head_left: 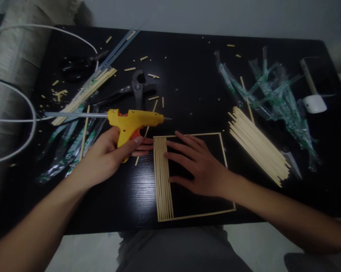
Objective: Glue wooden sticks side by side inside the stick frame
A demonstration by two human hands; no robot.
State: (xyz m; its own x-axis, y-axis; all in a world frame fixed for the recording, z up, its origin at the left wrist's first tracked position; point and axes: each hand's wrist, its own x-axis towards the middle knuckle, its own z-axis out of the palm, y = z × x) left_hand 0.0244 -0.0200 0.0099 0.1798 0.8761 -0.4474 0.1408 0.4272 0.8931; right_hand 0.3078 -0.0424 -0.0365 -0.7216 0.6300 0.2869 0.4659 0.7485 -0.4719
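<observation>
Though nr tbl edge [113, 229], frame [204, 214] roomy

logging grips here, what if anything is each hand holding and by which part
The left hand holds the yellow glue gun by its handle. The right hand grips nothing visible, spread at the edge of the stick row.
</observation>
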